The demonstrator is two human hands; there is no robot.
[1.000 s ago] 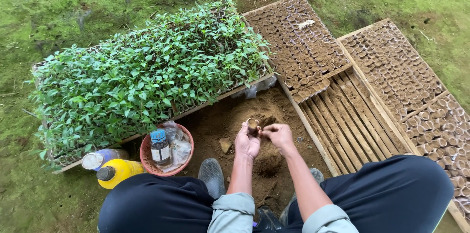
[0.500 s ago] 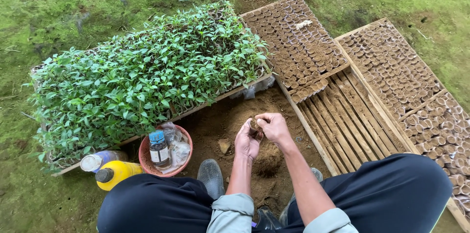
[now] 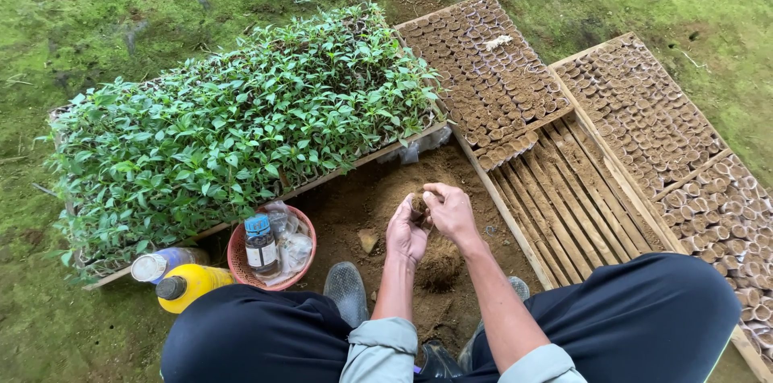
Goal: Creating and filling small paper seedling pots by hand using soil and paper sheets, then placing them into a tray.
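A small soil pot is held above the soil heap, between the knees, cupped in the left hand while the right hand is closed over its top with fingertips pressed into it. The pot is judged light, soft and crumbly, so it is best gripped round its sides rather than pinched at the rim; loose soil would be shed if it were squeezed hard. Just left of the heap a pink bowl is seen, with a small brown bottle and a crumpled plastic bag inside, and a yellow bottle and a clear bottle lie beside it. Farther left and beyond, a tray of green seedlings is set on the grass. To the right, a slatted wooden rack is partly filled with rows of filled pots, and a second rack lies farther right. Nothing stands between the hands and the bare slats, though the right knee lies close by.
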